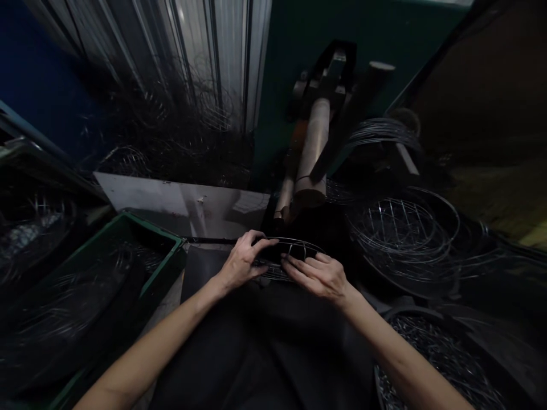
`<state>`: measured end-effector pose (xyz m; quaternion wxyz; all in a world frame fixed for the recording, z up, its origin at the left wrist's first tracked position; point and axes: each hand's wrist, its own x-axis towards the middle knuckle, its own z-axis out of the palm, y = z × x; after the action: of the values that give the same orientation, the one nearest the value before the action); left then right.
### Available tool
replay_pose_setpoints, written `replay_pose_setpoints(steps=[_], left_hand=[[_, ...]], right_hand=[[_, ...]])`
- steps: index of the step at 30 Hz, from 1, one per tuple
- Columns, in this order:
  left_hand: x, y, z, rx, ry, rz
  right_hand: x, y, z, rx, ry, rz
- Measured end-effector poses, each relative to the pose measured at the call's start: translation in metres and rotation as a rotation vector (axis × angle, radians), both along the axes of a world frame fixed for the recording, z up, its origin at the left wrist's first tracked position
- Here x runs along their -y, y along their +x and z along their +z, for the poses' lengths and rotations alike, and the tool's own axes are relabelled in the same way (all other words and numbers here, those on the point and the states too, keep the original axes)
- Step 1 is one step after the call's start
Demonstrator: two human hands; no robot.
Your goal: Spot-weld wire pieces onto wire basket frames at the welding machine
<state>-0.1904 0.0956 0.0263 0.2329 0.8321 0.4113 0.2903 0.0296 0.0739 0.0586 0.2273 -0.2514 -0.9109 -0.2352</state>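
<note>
A round wire rack (298,249) with thin cross wires is held between my two hands, over the dark cloth on my lap. My left hand (245,256) grips its left side, thumb and fingers around the rim. On the right side, my right hand (316,274) has its fingers closed against the rim and cross wires. Beyond my hands, a metal cylinder (314,148) of a machine points toward me. Below the rack, more curved wire shows between my hands, partly hidden by them.
At right lies a stack of round wire racks (397,228), below a coil of wire (380,132). A bin of small metal pieces (431,347) stands lower right. A green crate (173,242) with wire parts stands left. A pale board (179,199) stands ahead, with tangled wire behind.
</note>
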Motion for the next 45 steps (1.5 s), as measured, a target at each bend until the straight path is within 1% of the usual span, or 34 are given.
replay_pose_setpoints(steps=[5,14,21,27,34,37,41,45], left_hand=[[-0.003,-0.001,-0.004,0.049,-0.021,-0.016],[-0.008,0.004,-0.003,-0.005,0.093,0.025],[-0.018,0.007,-0.008,-0.03,0.156,0.029],[-0.023,0.005,-0.008,-0.033,0.204,0.051],[-0.018,0.01,-0.001,-0.031,0.213,0.045],[-0.019,0.013,-0.001,-0.038,0.22,0.033],[-0.022,0.013,-0.006,-0.034,0.224,0.018],[-0.019,0.011,-0.005,-0.029,0.202,0.035]], right_hand=[[0.0,0.005,0.0,0.053,0.027,0.008],[-0.01,0.006,0.007,0.061,0.072,0.024],[-0.018,0.011,0.001,0.094,0.041,0.015],[-0.028,0.008,0.0,0.055,0.08,0.061],[-0.02,0.007,0.007,0.052,0.105,0.037],[-0.017,0.01,0.005,0.056,0.131,0.019],[-0.017,0.011,0.001,0.067,0.145,0.004],[-0.016,0.009,0.0,0.054,0.147,-0.01]])
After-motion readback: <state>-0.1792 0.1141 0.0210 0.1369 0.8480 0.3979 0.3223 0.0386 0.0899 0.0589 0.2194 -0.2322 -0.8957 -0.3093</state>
